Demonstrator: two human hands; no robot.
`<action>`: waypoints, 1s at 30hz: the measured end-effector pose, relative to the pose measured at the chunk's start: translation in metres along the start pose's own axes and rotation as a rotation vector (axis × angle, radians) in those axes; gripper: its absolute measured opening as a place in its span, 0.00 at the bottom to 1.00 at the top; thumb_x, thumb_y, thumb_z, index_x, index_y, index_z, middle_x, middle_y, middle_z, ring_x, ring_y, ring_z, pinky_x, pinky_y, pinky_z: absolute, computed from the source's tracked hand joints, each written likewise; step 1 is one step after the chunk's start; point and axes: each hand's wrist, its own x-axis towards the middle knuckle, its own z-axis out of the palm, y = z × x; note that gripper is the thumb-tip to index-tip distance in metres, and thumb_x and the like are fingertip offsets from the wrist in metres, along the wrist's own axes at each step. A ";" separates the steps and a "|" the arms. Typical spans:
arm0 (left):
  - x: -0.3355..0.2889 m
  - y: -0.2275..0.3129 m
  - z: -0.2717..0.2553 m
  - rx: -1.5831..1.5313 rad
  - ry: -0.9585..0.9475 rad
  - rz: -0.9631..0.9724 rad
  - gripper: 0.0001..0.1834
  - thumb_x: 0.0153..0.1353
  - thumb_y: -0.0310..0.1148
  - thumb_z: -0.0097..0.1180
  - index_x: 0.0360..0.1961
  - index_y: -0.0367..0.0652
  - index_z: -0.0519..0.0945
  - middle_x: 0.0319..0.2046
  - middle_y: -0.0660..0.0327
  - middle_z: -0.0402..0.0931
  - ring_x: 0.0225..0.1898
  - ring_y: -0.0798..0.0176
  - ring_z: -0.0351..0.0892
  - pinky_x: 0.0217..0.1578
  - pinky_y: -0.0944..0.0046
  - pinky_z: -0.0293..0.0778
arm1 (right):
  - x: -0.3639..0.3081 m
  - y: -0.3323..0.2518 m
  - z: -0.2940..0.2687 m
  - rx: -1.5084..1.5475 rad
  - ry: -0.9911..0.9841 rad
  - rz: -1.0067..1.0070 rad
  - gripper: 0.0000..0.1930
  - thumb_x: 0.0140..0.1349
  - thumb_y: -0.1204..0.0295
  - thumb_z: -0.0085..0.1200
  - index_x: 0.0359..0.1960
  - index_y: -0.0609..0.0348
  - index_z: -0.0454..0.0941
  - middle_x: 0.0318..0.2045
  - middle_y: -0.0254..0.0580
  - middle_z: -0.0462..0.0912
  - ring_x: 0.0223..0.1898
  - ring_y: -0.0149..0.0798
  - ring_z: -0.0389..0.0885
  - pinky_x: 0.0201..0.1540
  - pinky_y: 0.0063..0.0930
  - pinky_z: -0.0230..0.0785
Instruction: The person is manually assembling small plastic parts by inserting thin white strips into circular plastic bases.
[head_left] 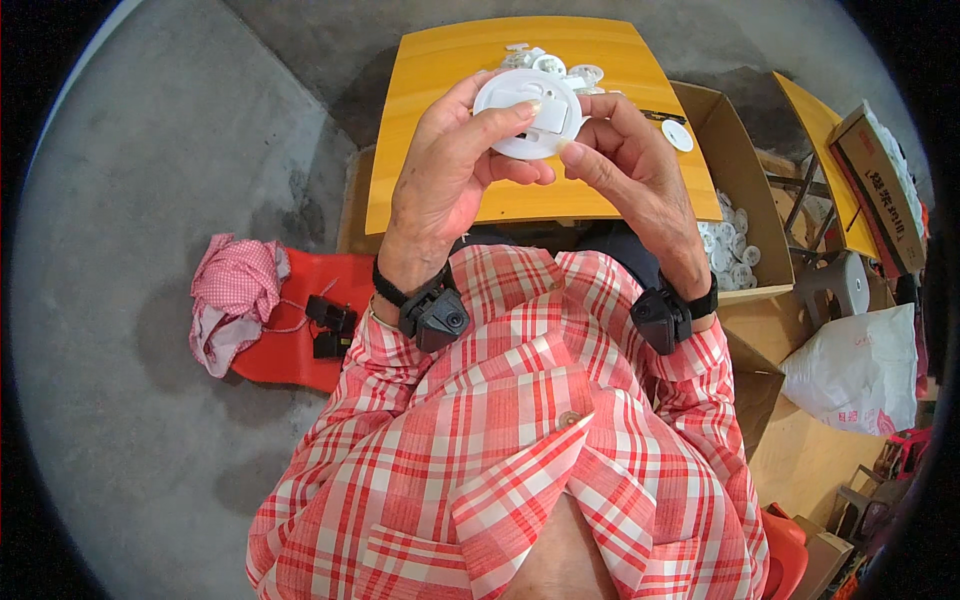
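Both hands' grip holds a white round plastic disc (527, 112) above the yellow table (440, 70).

Round white plastic disc (527, 112), clip-faced, held up above the yellow table (440, 80).

1. Open cardboard box (735, 165) — brown, rectangular; just right of the yellow table; round white parts inside.
2. Closed carton (880, 190) — brown with red print; far right, tilted.
3. Plastic sack (855, 370) — white, bulging, small red marking; right, below the carton.
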 end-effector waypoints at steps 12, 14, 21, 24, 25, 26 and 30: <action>-0.002 -0.010 0.000 0.359 -0.089 0.146 0.19 0.58 0.27 0.53 0.50 0.32 0.67 0.39 0.54 0.76 0.31 0.65 0.80 0.28 0.70 0.80 | 0.013 -0.017 -0.012 -0.572 0.230 -0.330 0.07 0.52 0.75 0.59 0.33 0.59 0.78 0.24 0.32 0.75 0.25 0.25 0.72 0.27 0.19 0.64; -0.003 -0.011 0.003 0.397 -0.106 0.164 0.19 0.58 0.27 0.53 0.50 0.32 0.67 0.39 0.54 0.75 0.31 0.64 0.80 0.29 0.70 0.80 | 0.015 -0.019 -0.011 -0.667 0.186 -0.446 0.07 0.51 0.75 0.60 0.32 0.60 0.77 0.24 0.35 0.75 0.26 0.32 0.74 0.28 0.23 0.66; -0.004 -0.014 0.006 0.516 -0.072 0.192 0.18 0.57 0.24 0.53 0.49 0.33 0.67 0.39 0.54 0.75 0.33 0.63 0.80 0.31 0.70 0.80 | 0.018 -0.021 -0.014 -0.873 0.140 -0.635 0.06 0.50 0.76 0.59 0.29 0.59 0.75 0.25 0.41 0.76 0.28 0.43 0.76 0.30 0.31 0.68; -0.004 -0.015 0.002 0.484 -0.087 0.202 0.19 0.56 0.24 0.54 0.49 0.33 0.67 0.38 0.53 0.75 0.31 0.63 0.81 0.29 0.70 0.80 | 0.021 -0.022 -0.015 -0.931 0.098 -0.663 0.06 0.50 0.75 0.58 0.29 0.60 0.74 0.25 0.43 0.75 0.29 0.45 0.75 0.30 0.34 0.68; -0.004 -0.015 0.002 0.457 -0.119 0.181 0.20 0.55 0.24 0.54 0.49 0.33 0.66 0.38 0.54 0.75 0.32 0.63 0.81 0.30 0.70 0.80 | 0.021 -0.021 -0.018 -0.916 0.070 -0.650 0.06 0.50 0.75 0.57 0.29 0.60 0.74 0.25 0.43 0.75 0.28 0.46 0.75 0.30 0.34 0.68; -0.003 -0.015 0.002 0.457 -0.123 0.178 0.20 0.55 0.24 0.54 0.49 0.33 0.66 0.38 0.54 0.75 0.32 0.63 0.81 0.30 0.70 0.80 | 0.021 -0.021 -0.020 -0.902 0.043 -0.636 0.06 0.51 0.75 0.57 0.29 0.61 0.74 0.25 0.43 0.75 0.28 0.46 0.75 0.30 0.35 0.67; -0.003 -0.009 -0.003 0.352 -0.229 0.084 0.23 0.56 0.22 0.54 0.53 0.32 0.64 0.42 0.54 0.73 0.37 0.62 0.79 0.37 0.67 0.79 | 0.021 -0.025 -0.024 -0.901 0.033 -0.629 0.06 0.50 0.76 0.57 0.29 0.61 0.73 0.24 0.44 0.75 0.28 0.48 0.75 0.30 0.36 0.67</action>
